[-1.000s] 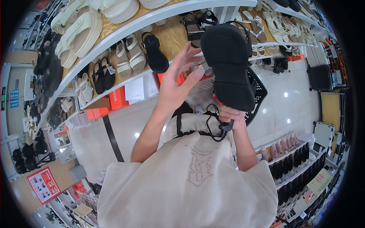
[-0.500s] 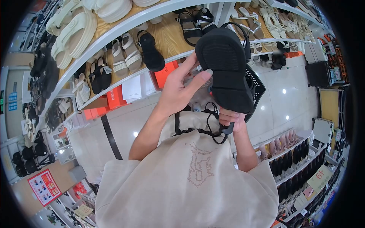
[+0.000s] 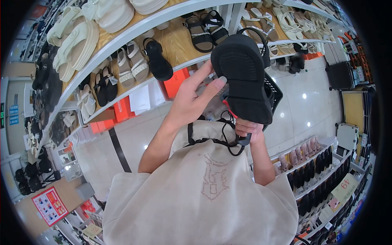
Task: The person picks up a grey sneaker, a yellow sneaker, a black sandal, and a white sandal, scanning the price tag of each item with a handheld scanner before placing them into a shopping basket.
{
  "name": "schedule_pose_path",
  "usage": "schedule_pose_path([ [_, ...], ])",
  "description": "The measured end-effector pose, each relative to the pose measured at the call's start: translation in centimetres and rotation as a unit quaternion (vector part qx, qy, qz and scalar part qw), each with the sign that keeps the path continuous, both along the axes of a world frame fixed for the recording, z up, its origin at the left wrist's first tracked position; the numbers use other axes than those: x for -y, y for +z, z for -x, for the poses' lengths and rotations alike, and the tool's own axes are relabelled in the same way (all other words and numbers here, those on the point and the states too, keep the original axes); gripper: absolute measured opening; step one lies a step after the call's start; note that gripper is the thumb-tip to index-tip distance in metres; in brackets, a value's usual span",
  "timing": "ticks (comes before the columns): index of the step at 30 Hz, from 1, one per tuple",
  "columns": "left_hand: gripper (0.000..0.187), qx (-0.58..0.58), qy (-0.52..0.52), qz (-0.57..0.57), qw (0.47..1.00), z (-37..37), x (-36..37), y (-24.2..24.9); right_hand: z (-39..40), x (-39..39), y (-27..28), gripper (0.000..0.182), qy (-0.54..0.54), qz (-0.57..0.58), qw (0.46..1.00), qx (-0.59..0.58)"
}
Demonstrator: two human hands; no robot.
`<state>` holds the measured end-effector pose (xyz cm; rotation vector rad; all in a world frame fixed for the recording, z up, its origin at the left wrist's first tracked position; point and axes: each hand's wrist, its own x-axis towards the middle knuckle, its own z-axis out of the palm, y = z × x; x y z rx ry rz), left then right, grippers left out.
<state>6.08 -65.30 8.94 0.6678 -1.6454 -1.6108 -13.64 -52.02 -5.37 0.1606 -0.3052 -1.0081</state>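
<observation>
A black sandal [image 3: 241, 75] is held up in front of me, its ridged sole turned toward my view and its strap looping out at the top right. My left hand [image 3: 192, 98] grips its left edge, thumb at the side of the sole and fingers partly hidden behind it. Just below the heel, my right hand [image 3: 250, 127] is closed around a black handle [image 3: 245, 140] with a cord coming from its lower end. The upper part of that handled thing is hidden behind the sandal. A black perforated basket [image 3: 275, 93] shows partly behind the sandal.
A curved shelf [image 3: 175, 43] holds pairs of sandals across the front. Orange shoe boxes [image 3: 122, 108] stand beneath it. At the lower right is a rack of dark shoes [image 3: 308, 196] with a price sign [image 3: 345, 188]. A black suitcase [image 3: 339, 75] stands farther right.
The sandal sits slightly lower in view, with both hands keeping their hold. The shelf has shifted a little left and down. A bit of red now shows beside the sandal's lower left edge.
</observation>
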Motion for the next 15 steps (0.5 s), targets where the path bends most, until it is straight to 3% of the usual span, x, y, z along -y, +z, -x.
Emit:
schedule_pose_path([
  [15, 0.053, 0.016, 0.015, 0.001, 1.0, 0.44, 0.17, 0.83, 0.41, 0.18, -0.11, 0.038, -0.003, -0.004, 1.0, -0.008],
])
